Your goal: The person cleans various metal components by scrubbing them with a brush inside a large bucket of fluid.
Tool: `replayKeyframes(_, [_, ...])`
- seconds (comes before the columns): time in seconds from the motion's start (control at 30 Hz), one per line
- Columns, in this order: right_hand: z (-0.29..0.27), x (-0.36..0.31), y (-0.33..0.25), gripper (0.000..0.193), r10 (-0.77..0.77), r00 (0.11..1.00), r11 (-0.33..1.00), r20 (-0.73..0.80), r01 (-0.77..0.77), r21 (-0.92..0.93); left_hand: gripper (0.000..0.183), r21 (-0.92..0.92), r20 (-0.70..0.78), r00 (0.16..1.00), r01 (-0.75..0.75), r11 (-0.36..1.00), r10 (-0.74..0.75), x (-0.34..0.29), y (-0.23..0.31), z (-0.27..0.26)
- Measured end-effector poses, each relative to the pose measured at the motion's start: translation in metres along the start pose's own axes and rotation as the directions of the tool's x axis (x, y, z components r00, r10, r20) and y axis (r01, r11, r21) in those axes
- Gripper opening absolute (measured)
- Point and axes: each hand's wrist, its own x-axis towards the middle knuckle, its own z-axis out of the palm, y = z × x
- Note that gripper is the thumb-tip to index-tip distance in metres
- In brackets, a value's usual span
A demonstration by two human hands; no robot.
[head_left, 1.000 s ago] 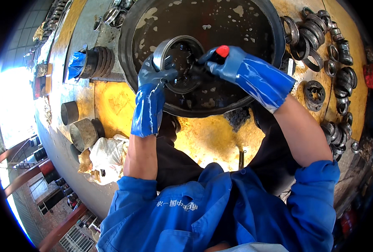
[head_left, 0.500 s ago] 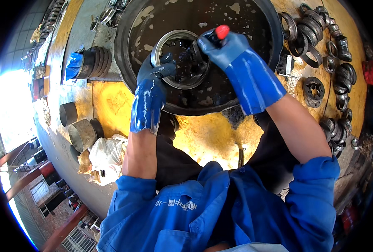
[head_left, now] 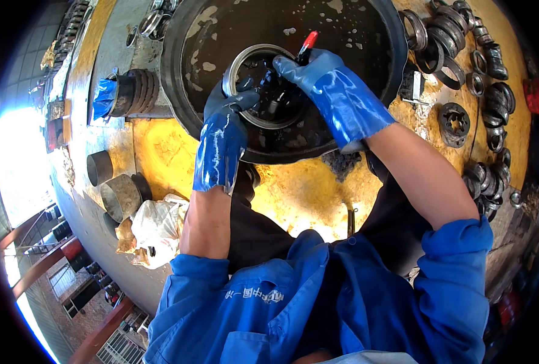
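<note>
A large round black basin (head_left: 171, 67) of dark liquid with pale foam patches lies in front of me. Over it, my left hand (head_left: 228, 110), in a blue rubber glove, grips the left side of a shiny metal ring (head_left: 277, 125), fingers curled over its rim. My right hand (head_left: 313, 68), gloved alike, is closed around a brush (head_left: 309, 41) with a red-tipped dark handle pointing up and away. It works at the ring's upper right, by the inner wall. The brush's head is hidden by the hand and the dark, wet inside of the ring.
Many dark metal rings (head_left: 445, 36) line the right side, near a disc with a toothed hole (head_left: 454, 125). At left lie stacked rings (head_left: 141, 92), a short metal sleeve (head_left: 121, 198) and a white plastic bag (head_left: 157, 225). A dark clump (head_left: 342, 162) sits under the basin's near edge.
My right hand has turned and shifted slightly left over the ring, and the brush handle now tilts upright and left. The ring and my left hand have moved slightly right.
</note>
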Motion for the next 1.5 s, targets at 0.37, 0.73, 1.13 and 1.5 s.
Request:
replayKeyframes(0.37, [0.007,0.001,0.011,0.030,-0.712,0.699,0.479,0.069,0.555,-0.680,0.056,0.013,0.017,1.000,-0.007,1.000,0.007,-0.005,0.006,0.014])
replayKeyframes(0.73, [0.000,0.007,0.012,0.052,-0.073,0.992,0.997,0.100,0.077,-0.029,0.052,0.098,-0.007,0.999,0.054,0.994,-0.053,0.003,-0.005,0.001])
replayKeyframes(1.13, [0.014,0.021,0.034,0.034,-0.432,0.888,0.698,0.155,0.438,-0.566,0.043,0.114,0.063,0.969,0.230,0.966,-0.239,0.001,-0.013,0.009])
replayKeyframes(1.5, [-0.006,0.001,0.035,0.055,-0.046,0.985,0.990,0.168,0.067,-0.124,0.040,0.172,-0.007,0.954,0.296,0.939,-0.300,0.013,-0.017,0.005])
